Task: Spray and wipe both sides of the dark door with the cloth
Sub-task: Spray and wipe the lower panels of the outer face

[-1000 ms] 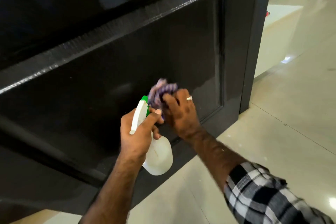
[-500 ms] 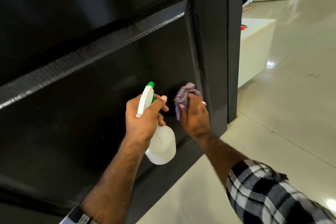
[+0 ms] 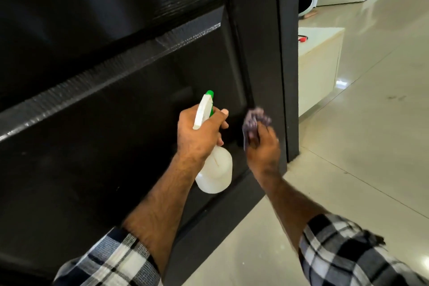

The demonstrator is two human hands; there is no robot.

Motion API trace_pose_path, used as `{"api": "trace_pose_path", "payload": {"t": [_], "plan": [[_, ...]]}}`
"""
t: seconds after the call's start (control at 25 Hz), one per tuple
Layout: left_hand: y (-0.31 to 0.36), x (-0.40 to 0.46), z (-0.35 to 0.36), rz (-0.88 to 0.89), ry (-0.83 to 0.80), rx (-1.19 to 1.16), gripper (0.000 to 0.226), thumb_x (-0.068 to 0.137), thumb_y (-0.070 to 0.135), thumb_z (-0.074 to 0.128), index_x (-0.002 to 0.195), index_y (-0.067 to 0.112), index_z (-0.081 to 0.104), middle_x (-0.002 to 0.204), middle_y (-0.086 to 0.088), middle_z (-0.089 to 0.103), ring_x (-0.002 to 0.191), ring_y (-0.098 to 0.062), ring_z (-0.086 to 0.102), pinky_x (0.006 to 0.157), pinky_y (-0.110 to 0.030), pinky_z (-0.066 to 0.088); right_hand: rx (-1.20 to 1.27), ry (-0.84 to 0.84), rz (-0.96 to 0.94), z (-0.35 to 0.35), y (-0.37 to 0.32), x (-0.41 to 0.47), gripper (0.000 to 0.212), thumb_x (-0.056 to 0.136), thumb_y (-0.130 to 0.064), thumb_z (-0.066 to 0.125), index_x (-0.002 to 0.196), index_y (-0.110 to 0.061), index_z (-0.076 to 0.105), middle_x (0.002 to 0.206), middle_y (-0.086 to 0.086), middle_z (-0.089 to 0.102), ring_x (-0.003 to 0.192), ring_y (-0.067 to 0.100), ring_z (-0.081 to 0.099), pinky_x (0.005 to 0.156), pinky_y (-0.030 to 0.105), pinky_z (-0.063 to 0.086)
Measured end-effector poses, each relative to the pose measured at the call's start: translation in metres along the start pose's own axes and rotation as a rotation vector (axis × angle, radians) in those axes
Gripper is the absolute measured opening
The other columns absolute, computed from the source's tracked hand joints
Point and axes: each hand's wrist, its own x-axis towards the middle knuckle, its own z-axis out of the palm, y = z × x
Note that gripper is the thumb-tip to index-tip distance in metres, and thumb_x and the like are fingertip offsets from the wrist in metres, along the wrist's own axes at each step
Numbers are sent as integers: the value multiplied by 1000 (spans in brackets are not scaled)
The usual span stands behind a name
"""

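My left hand point(image 3: 199, 137) grips the bottle point(image 3: 214, 169), nozzle toward the door point(image 3: 116, 146). Just past it my right hand point(image 3: 262, 146) presses the bunched cloth point(image 3: 254, 118) to the door's lower right corner, by its edge. I judge the cloth could slip off that edge, leaving the corner streaked.

The door point(image 3: 116, 146) is showing black with a fine ribbed grain. The spray bottle point(image 3: 214, 169) is showing white with a green nozzle. The cloth point(image 3: 253, 121) is looking purple-striped. The sleeves point(image 3: 336, 248) are showing black-and-white checks. The floor point(image 3: 371, 146) is gleaming pale beige.
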Motion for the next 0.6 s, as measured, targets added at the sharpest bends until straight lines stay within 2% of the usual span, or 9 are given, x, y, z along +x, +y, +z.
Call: {"api": "trace_pose_path", "payload": {"t": [0.08,0.12,0.16,0.24,0.28,0.36,0.4,0.48,0.6], "plan": [[-11,1,8,-36,-9,12,15,94,23,75,87,11,71,76,-8,75,51,-21,57,59,-36,56,75,-114,297,-3,7,-11,25,103,-28,64,127,-31,70,115,1,73,110,28,72,93,33,57],[-16,1,11,-45,-4,9,15,94,24,75,88,11,71,76,-9,76,51,-22,57,59,-36,56,136,-87,305,-3,-9,5,26,103,-27,64,126,-37,68,114,-4,73,109,24,72,92,34,59],[-21,1,14,-45,7,6,15,94,24,75,87,11,71,76,-12,75,51,-22,58,59,-36,56,169,-46,210,-1,-29,25,26,103,-26,64,127,-37,66,116,-5,71,108,18,70,88,32,59],[-28,4,20,-19,56,-2,18,93,24,76,85,9,70,77,-22,72,50,-25,58,56,-37,56,154,66,-119,-3,-76,60,27,105,-24,62,131,-21,66,122,4,65,104,14,61,79,18,49],[-33,6,25,2,79,-5,19,93,24,75,84,8,70,77,-24,72,49,-26,58,55,-38,57,114,84,-254,-3,-80,70,29,105,-22,62,132,-13,65,122,11,61,102,17,58,76,18,45],[-43,10,37,39,88,2,19,94,23,75,83,9,69,75,-17,73,48,-25,58,53,-37,57,7,59,-394,1,-41,66,39,98,-15,69,136,-8,62,125,17,56,107,28,57,82,28,48],[-49,13,42,53,76,13,18,94,24,75,83,11,70,75,-11,75,48,-23,59,52,-35,57,-37,-4,-378,6,-2,52,46,93,-12,72,137,-10,60,129,17,55,112,31,57,87,33,51],[-67,15,55,36,22,34,15,96,25,74,85,14,71,77,-6,76,49,-20,61,51,-32,56,-57,-159,-151,18,78,-3,44,93,-12,71,135,-15,57,131,12,58,116,29,60,97,42,57],[-95,9,71,-65,-39,35,14,96,27,75,88,15,71,79,-5,77,54,-17,65,54,-28,55,238,-167,571,31,114,-22,28,104,-18,58,133,-20,55,129,17,68,111,35,70,96,53,62]]}}
